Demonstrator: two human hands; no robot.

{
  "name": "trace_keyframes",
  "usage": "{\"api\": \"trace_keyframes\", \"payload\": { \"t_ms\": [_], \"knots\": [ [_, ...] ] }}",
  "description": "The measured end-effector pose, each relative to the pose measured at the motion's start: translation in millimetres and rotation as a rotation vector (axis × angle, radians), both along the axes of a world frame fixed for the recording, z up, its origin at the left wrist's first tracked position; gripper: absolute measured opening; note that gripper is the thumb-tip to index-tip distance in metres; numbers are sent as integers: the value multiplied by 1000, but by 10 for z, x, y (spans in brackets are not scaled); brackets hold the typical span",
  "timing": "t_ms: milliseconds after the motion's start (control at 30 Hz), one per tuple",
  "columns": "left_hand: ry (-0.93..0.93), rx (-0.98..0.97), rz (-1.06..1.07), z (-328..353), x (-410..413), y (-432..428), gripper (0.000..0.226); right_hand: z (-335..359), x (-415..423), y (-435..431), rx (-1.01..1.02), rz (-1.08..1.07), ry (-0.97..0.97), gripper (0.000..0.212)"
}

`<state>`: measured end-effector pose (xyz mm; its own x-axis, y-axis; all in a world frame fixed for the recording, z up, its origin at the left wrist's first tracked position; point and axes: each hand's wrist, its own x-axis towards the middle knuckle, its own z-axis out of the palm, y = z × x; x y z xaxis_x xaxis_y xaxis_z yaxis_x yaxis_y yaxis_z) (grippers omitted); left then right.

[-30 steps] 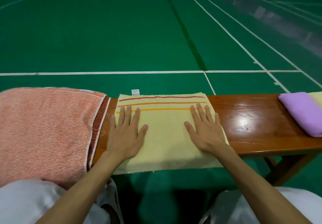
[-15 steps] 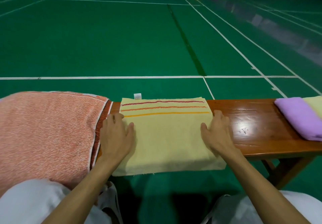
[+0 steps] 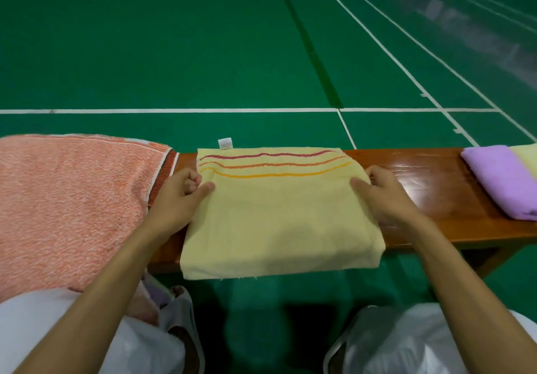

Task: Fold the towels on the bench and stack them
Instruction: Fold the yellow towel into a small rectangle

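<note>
On the long brown wooden bench (image 3: 430, 187), a pale yellow folded towel with three stripes (image 3: 279, 222) in red, orange and yellow lies flat in the middle, its near edge hanging a little over the front of the seat. A small white label (image 3: 225, 143) sticks up at its far left corner. The person's left hand (image 3: 180, 196) pinches the towel's left edge just below the stripes, thumb laid on top of the cloth and fingers curled in. The right hand (image 3: 383, 196) grips the opposite edge in the same way, thumb on the cloth and fingers bent round the side; how far those fingers reach under the fabric is hidden, so it appears to be a pinch rather than a full grasp. To the left, a large salmon-orange terry towel (image 3: 72, 199) lies spread over the bench end and drapes down toward the person's lap. At the far right end rests a folded lilac towel (image 3: 499, 179), with a second pale yellow folded towel (image 3: 526, 155) touching its far side at the frame's edge. Behind the bench stretches a green court floor with white lines (image 3: 174, 54).
</note>
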<state>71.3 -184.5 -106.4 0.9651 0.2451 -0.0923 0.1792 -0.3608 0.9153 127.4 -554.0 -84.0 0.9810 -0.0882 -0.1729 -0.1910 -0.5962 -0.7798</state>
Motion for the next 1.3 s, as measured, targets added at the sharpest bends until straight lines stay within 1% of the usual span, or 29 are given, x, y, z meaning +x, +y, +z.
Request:
{"api": "trace_keyframes", "payload": {
  "t_ms": [33, 67, 100, 167, 200, 233, 267, 333, 433, 567, 633, 700, 767, 833, 867, 967, 1000, 1067, 1133, 1200, 1233, 1267, 1300],
  "knots": [
    [56, -122, 4, 38, 6, 14, 18, 51, -35, -8, 127, -18, -21, 10],
    [96, -214, -7, 88, 4, 13, 20, 99, -65, -25, 237, -24, -27, 13],
    [115, -270, -33, 132, -3, 13, 29, 154, -103, -36, 331, -9, -18, 27],
    [119, -327, -126, 212, -20, 23, 51, 214, -157, -98, 434, 104, 7, 57],
    [126, -346, -177, 245, -32, 43, 56, 226, -168, -133, 460, 169, 17, 65],
    [140, -344, -220, 268, -43, 64, 56, 245, -174, -157, 471, 219, 27, 64],
    [151, -305, -240, 293, -55, 88, 52, 247, -168, -190, 462, 248, 31, 59],
    [144, -139, -231, 308, -59, 140, 41, 252, -168, -228, 405, 256, 15, 48],
    [110, 66, -174, 319, -82, 202, 31, 283, -184, -268, 222, 290, -23, 41],
    [60, 218, -68, 371, -122, 229, 23, 334, -188, -326, 31, 301, -82, 34],
    [10, 301, 3, 417, -144, 234, 24, 367, -195, -351, -74, 308, -146, 27],
    [-19, 341, 13, 506, -171, 219, 20, 446, -216, -362, -165, 306, -193, 18],
    [-20, 273, -14, 547, -182, 199, 12, 521, -223, -384, -205, 264, -212, 12],
    [2, 161, -12, 557, -167, 170, 8, 543, -185, -379, -173, 205, -270, 11],
    [17, 92, -12, 569, -147, 151, 8, 532, -149, -358, -82, 165, -285, 12],
    [33, -188, -32, 590, -49, 97, 14, 486, -49, -206, 318, 34, -270, 21],
    [11, -262, -44, 598, -17, 95, 15, 476, -26, -155, 388, 12, -288, 22],
    [-95, -357, -35, 619, 41, 96, 17, 491, 19, -96, 430, -12, -400, 22],
    [-201, -377, -3, 670, 51, 93, 16, 522, 59, -119, 474, -10, -524, 25],
    [-256, -360, -2, 709, -9, 122, 19, 547, 43, -182, 491, 39, -580, 26],
    [-258, -343, -26, 727, -60, 137, 22, 549, 14, -225, 460, 77, -585, 26],
    [-231, -278, -64, 722, -111, 172, 24, 544, -18, -268, 420, 119, -559, 27],
    [-190, -157, -114, 705, -161, 201, 27, 546, -56, -308, 369, 164, -502, 29]
  ]
}}
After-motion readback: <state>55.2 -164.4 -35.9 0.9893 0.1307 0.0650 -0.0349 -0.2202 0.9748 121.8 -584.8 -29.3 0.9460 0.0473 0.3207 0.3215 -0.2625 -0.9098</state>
